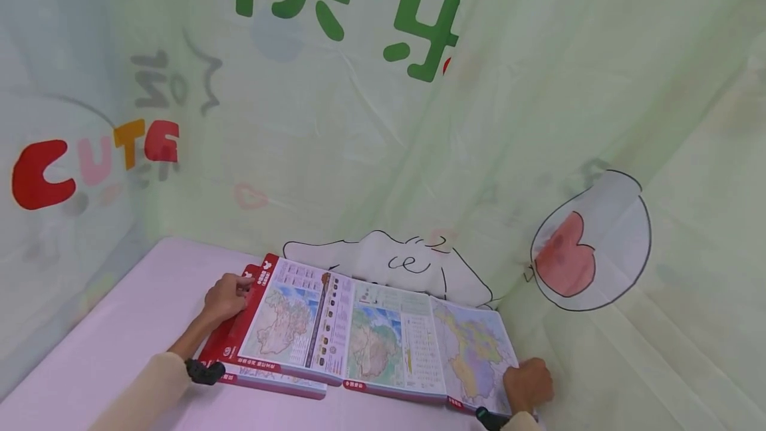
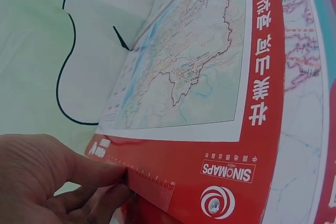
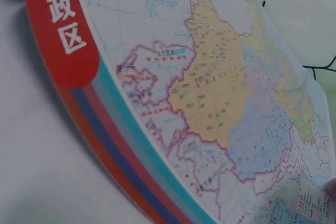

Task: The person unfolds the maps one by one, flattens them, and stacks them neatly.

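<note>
A long folding map (image 1: pixel 377 341) lies spread in several panels, with its red strip at the left end. My left hand (image 1: pixel 224 298) pinches that red edge between thumb and fingers; up close in the left wrist view, the thumb (image 2: pixel 100 171) sits on the printed ruler. Under its left part rests a second red-edged map (image 1: pixel 275 383), partly covered. My right hand (image 1: pixel 529 383) grips the far right end of the spread map with curled fingers. In the right wrist view, the coloured end panel (image 3: pixel 210 103) bows upward, and only a fingertip (image 3: pixel 331 188) shows at the right border.
A pale pink tabletop (image 1: pixel 137 311) lies under the maps. Behind and to the right hangs a light green curtain (image 1: pixel 383 165) with printed letters and drawings, close to the maps' far edge. Dark bands (image 1: pixel 205 372) circle my wrists.
</note>
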Demonstrator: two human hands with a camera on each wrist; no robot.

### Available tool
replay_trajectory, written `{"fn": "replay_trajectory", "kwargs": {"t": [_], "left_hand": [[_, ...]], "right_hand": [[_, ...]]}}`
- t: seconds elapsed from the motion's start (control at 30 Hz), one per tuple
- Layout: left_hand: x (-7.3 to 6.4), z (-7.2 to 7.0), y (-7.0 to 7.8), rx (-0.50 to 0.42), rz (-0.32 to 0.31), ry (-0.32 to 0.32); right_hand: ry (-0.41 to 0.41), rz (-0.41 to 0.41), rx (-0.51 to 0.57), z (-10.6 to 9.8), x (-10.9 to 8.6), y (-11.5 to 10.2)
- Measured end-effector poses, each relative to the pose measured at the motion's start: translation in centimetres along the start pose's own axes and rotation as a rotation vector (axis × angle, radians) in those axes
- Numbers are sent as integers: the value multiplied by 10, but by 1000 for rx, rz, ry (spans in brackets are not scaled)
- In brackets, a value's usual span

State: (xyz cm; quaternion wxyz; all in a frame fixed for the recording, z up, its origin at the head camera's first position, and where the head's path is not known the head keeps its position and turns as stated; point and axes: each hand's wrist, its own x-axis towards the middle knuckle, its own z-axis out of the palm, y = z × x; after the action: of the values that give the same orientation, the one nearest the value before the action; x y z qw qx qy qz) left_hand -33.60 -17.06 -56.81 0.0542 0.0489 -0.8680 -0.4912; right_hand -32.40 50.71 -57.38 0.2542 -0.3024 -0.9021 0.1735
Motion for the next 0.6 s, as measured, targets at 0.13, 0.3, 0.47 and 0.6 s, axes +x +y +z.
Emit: {"fn": "replay_trajectory", "kwargs": {"t": [0.13,0.3,0.47,0.6], "left_hand": [[-4,1,2,12,-2,8],[-5,4,1,39,-1,22],[-4,4,3,75,8,45],[-5,5,5,103,14,61]], "right_hand": [[-20,22,-10,11,5,6],[-81,66,-70,18,7,10],[-81,115,-73,22,1,8],[-37,130,-6,26,0,8]]}}
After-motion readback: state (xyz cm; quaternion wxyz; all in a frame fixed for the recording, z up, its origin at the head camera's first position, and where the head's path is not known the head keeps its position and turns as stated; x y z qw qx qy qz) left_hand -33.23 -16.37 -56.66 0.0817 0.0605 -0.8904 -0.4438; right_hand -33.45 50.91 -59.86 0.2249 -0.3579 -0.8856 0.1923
